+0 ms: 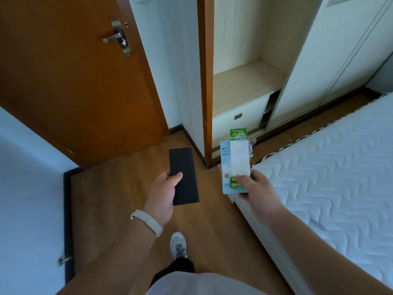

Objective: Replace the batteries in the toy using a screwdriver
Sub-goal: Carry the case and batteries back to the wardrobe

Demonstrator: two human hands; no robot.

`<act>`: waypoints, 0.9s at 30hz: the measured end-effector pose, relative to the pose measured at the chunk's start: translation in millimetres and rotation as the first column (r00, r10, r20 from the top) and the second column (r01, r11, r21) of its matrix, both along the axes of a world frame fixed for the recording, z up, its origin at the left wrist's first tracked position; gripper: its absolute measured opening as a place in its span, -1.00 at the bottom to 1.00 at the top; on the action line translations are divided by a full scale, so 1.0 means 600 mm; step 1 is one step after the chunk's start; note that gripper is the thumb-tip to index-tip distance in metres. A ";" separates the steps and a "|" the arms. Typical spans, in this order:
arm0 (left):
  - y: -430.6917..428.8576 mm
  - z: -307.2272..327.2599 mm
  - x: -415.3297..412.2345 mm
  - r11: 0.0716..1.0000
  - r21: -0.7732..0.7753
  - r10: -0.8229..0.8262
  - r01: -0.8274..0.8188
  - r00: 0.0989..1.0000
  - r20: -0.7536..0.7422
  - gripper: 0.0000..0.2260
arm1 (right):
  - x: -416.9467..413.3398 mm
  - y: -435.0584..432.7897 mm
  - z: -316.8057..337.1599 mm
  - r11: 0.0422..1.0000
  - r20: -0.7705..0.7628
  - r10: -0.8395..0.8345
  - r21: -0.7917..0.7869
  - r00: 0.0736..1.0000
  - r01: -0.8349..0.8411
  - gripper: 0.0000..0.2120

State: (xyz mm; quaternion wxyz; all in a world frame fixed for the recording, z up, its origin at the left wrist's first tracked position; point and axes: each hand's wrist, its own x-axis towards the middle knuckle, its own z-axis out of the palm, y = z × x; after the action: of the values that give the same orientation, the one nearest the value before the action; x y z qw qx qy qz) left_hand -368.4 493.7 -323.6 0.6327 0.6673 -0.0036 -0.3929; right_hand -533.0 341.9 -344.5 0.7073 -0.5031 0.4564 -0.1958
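I stand in a bedroom and hold both hands out in front of me. My left hand grips a flat black rectangular case by its near end, thumb on top. My right hand holds a bundle of packets: a green-labelled battery pack sticks out at the top, in front of it a pale blue and white box. Thin clear plastic wrap shows at the bundle's right side. No toy and no screwdriver can be made out.
A bed with a white quilted mattress fills the right side. Ahead stands an open wardrobe with a bare shelf and drawers. A brown door is at the left. My shoe rests on the wooden floor.
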 end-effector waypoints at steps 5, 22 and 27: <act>-0.086 -0.019 0.073 0.998 0.003 -0.056 0.056 0.998 -0.002 -0.82 | 0.061 -0.072 -0.016 0.999 -0.015 -0.037 0.023 0.999 0.037 -0.80; -0.452 -0.028 0.373 0.906 0.061 -0.423 0.418 0.893 0.152 -0.83 | 0.345 -0.403 -0.002 0.971 -0.021 -0.238 -0.018 0.971 0.238 -0.83; -0.523 -0.006 0.408 0.895 0.030 -0.444 0.445 0.882 0.159 -0.80 | 0.381 -0.450 0.012 0.970 -0.011 -0.237 -0.063 0.972 0.236 -0.84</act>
State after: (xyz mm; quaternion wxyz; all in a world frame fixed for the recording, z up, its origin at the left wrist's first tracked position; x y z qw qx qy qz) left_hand -123.6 179.6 -327.4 0.5259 0.6759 -0.2092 -0.4720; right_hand -304.4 71.9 -337.4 0.6592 -0.4683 0.5132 -0.2878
